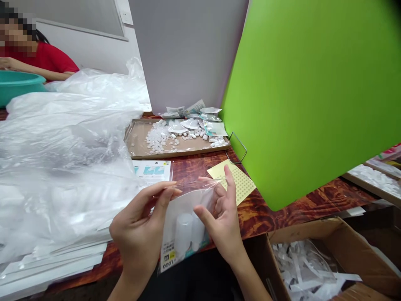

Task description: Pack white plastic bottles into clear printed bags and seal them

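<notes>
A clear plastic bag (pixel 184 205) hangs tilted between my two hands above the table's front edge. Inside it stand two white cylindrical bottles (pixel 184 232), along with a printed card marked 1,000. My left hand (pixel 142 225) pinches the bag's upper left edge between thumb and fingertips. At the opposite edge, my right hand (pixel 224 213) holds the bag, its curled fingers partly behind the plastic and its index finger pointing up. Just beyond that hand lies a yellow sheet of small round stickers (pixel 239 182). A printed card (pixel 153 171) in plastic lies past my left hand.
A cardboard tray (pixel 138 140) bears small white pieces and filled packets. Clear plastic film (pixel 72 133) covers stacked sheets at left. A green panel (pixel 307 96) rises at right, above a cardboard box (pixel 338 238) of scraps. A person in red sits behind a teal basin (pixel 19 85).
</notes>
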Demonstrator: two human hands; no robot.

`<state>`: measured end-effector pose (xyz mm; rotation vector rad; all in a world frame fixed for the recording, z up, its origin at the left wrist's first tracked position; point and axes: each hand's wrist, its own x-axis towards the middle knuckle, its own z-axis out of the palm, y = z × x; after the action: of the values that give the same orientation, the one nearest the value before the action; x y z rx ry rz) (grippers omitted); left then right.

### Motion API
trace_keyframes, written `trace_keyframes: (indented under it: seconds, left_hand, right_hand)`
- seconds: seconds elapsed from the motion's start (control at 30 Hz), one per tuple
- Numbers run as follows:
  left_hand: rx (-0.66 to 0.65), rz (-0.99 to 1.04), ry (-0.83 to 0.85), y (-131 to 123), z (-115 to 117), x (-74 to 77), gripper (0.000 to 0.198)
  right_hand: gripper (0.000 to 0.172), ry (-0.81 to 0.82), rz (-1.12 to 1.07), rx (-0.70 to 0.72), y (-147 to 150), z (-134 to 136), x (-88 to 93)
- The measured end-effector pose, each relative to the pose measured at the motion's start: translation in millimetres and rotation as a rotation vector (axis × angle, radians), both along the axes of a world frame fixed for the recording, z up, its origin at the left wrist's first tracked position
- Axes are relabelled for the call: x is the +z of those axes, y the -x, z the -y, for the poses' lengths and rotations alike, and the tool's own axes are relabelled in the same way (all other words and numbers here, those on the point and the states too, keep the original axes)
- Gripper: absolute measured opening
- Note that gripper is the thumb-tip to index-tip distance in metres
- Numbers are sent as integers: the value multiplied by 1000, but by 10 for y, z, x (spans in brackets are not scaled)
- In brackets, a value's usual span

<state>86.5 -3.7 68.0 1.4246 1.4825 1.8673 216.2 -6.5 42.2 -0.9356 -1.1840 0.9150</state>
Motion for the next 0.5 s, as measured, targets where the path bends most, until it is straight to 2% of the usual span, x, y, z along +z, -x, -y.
trace_keyframes:
  seconds: [0.13, 0.2, 0.23, 0.3, 0.37, 0.43, 0.5]
  left_hand:
    - [23, 56, 44, 32, -18, -5, 6]
    - [66, 82, 56, 53, -25, 0, 8]
    - [74, 88, 65, 64, -30, 5, 10]
    - [53, 92, 82, 90, -43, 15, 13]
    - [-21, 163, 74, 125, -58, 3, 20]
    - [-173, 276, 110, 168, -67, -55, 33]
    - [-338, 334, 241, 204, -64, -161, 40]
  right_hand:
    - [107, 73, -213, 29, 29, -42, -7]
    - [101, 92, -266, -1, 18, -49, -21]
    - [90, 96, -261, -6, 11, -52, -30]
    - [54, 111, -196, -6, 1, -57, -48]
    - [24, 149, -148, -37, 1, -70, -66]
    - [21, 175, -178, -111, 5, -90, -79]
    - [24, 186, -241, -136, 7, -107, -91]
